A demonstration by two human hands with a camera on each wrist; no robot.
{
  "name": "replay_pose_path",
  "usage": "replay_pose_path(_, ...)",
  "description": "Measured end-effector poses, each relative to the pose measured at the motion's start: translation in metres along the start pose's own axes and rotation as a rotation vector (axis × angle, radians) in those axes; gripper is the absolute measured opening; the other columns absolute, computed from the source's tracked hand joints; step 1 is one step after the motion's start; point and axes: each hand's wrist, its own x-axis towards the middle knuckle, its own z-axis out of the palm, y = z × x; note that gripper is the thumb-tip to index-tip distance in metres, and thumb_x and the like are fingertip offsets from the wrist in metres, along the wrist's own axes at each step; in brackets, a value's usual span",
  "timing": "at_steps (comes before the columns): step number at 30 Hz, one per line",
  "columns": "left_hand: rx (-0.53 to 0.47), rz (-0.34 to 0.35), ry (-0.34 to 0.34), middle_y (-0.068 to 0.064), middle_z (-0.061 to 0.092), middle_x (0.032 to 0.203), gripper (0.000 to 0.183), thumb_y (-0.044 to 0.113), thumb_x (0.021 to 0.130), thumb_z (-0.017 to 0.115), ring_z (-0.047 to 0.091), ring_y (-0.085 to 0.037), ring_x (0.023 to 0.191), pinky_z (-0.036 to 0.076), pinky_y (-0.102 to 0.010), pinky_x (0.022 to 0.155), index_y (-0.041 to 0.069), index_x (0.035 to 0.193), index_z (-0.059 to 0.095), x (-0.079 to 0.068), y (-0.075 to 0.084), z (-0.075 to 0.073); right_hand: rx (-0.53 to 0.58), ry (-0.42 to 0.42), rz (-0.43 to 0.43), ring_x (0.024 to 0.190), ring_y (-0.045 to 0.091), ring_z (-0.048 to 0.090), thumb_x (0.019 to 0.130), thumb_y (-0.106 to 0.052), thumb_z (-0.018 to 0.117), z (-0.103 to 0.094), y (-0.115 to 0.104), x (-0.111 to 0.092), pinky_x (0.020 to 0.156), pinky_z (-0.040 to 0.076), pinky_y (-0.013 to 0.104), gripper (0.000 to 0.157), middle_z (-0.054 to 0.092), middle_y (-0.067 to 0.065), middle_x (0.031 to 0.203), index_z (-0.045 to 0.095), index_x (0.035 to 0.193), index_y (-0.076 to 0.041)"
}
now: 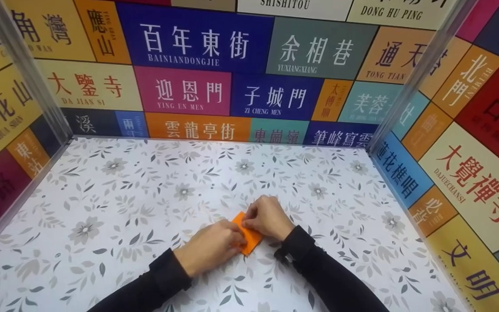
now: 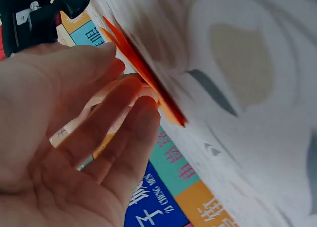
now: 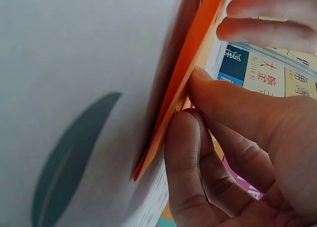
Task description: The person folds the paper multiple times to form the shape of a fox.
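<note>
A small folded piece of orange paper [image 1: 253, 241] lies on the flower-patterned table between both hands. My right hand [image 1: 270, 218] pinches at its upper side, thumb and bent forefinger meeting at the paper [image 3: 184, 71] in the right wrist view. From the lower left, my left hand [image 1: 212, 242] rests its fingertips on the paper. Seen edge-on in the left wrist view, the paper [image 2: 143, 71] shows several layers, slightly parted at one end. The left fingers [image 2: 136, 118] are loosely bent against its near face. Part of the paper is hidden under the fingers.
White tabletop [image 1: 145, 195] printed with grey flowers and leaves spreads around the hands. Upright panels [image 1: 197, 47] covered with coloured name signs stand along the back and both sides, joined by clear corner strips [image 1: 414, 82]. Black sleeves [image 1: 332, 273] cover both forearms.
</note>
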Motion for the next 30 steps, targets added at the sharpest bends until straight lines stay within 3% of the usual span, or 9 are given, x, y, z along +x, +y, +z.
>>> replay_pose_path(5,0.07,0.042,-0.064,-0.01,0.087,0.129,0.017,0.011,0.106,0.084,0.084,-0.028,0.118,0.071,-0.042,0.103,0.015,0.12,0.092,-0.002,0.005,0.0,0.014,-0.009,0.015,0.065,0.006,0.068,0.09,-0.008,0.099,0.0,0.002,0.0,0.06,0.054,0.02,0.011,0.086,-0.001,0.077,0.092,0.084,-0.013)
replay_pose_path(13,0.133,0.116,-0.088,-0.009,0.087,0.131,0.012,0.011,0.109,0.079,0.084,-0.028,0.12,0.072,-0.041,0.1,0.015,0.11,0.09,-0.001,0.005,0.001,0.051,-0.019,0.027,0.064,0.005,0.064,0.091,-0.008,0.098,-0.002,0.004,0.0,0.061,0.05,0.019,0.011,0.085,-0.002,0.076,0.091,0.084,-0.014)
replay_pose_path(25,0.094,0.114,-0.12,-0.011,0.085,0.139,0.021,0.013,0.109,0.079,0.083,-0.03,0.125,0.068,-0.043,0.112,0.012,0.128,0.089,-0.002,-0.002,-0.001,0.137,-0.044,0.058,0.079,0.01,0.073,0.097,-0.015,0.096,-0.022,0.012,0.011,0.073,0.059,0.022,0.007,0.088,0.002,0.093,0.091,0.101,-0.012)
replay_pose_path(30,0.077,0.104,-0.134,-0.01,0.085,0.139,0.022,0.014,0.109,0.081,0.082,-0.028,0.127,0.067,-0.043,0.114,0.012,0.13,0.088,-0.003,-0.004,-0.003,0.115,-0.073,0.082,0.08,0.01,0.073,0.097,-0.015,0.095,-0.024,0.011,0.02,0.075,0.058,0.022,0.008,0.088,0.001,0.094,0.091,0.104,-0.012)
